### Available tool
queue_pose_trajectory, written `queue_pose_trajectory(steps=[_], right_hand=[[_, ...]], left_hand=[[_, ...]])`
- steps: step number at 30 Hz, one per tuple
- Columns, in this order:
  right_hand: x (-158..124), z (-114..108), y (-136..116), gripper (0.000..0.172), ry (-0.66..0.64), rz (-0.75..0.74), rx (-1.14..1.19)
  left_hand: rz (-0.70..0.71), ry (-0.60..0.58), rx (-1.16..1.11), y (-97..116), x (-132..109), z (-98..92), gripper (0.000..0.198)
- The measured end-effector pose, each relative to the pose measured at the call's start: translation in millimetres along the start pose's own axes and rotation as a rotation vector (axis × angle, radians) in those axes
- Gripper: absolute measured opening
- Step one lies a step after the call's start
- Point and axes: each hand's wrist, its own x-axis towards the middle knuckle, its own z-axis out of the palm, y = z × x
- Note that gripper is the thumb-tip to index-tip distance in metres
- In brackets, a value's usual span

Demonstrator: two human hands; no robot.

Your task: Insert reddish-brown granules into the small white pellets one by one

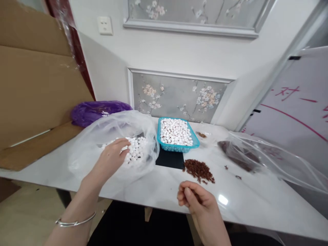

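Observation:
My left hand [114,156] reaches into a clear plastic bag [84,150] of small white balls [135,150]. Its thumb and fingers are bent but apart, close over the balls, with nothing visible between them. Above the table's front edge, my right hand [198,201] is closed, thumb pressed to the curled fingers. Whatever it may hold is hidden. A pile of small reddish-brown pieces [199,170] lies just beyond it. Behind, a blue plastic basket [176,148] is filled with white balls, some showing brown spots. A flat black sheet [169,159] lies in front of the basket.
A purple bag [89,111] and a large cardboard box [38,85] stand at the left. On the right, a clear bag [241,155] holds dark brown material. A small bag [205,135] lies behind the pile. The white table [159,186] meets a wall.

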Motion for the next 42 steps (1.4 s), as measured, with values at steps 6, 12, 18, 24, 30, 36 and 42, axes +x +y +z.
queue_pose_trajectory(steps=[6, 12, 18, 24, 30, 36, 42], right_hand=[[1.9, 10.0, -8.0, 0.011, -0.100, 0.034, 0.318], [0.1, 11.7, -10.8, 0.008, -0.140, 0.014, 0.350], [-2.2, 7.7, -12.3, 0.006, -0.145, -0.048, 0.337], [-0.6, 4.8, -5.7, 0.011, -0.068, -0.127, 0.130], [0.2, 4.9, -4.7, 0.010, -0.030, -0.162, 0.013], [-2.0, 7.5, -6.9, 0.012, -0.052, -0.243, -0.086], [-4.6, 14.4, -11.5, 0.005, 0.032, -0.262, -0.190]], left_hand=[[-0.162, -0.071, -0.687, 36.7, -17.9, 8.6, 0.020], [-0.263, -0.461, -1.234, 76.6, -47.9, 42.9, 0.011], [-0.446, -0.638, -1.510, 83.2, -57.7, 67.7, 0.016], [-0.468, -0.671, -1.573, 80.7, -61.2, 84.2, 0.014], [-0.522, -0.642, -1.594, 75.8, -62.6, 91.6, 0.011], [-0.527, -0.659, -1.657, 74.5, -62.5, 90.8, 0.015], [-0.583, -0.639, -1.711, 75.4, -62.5, 87.9, 0.009]])
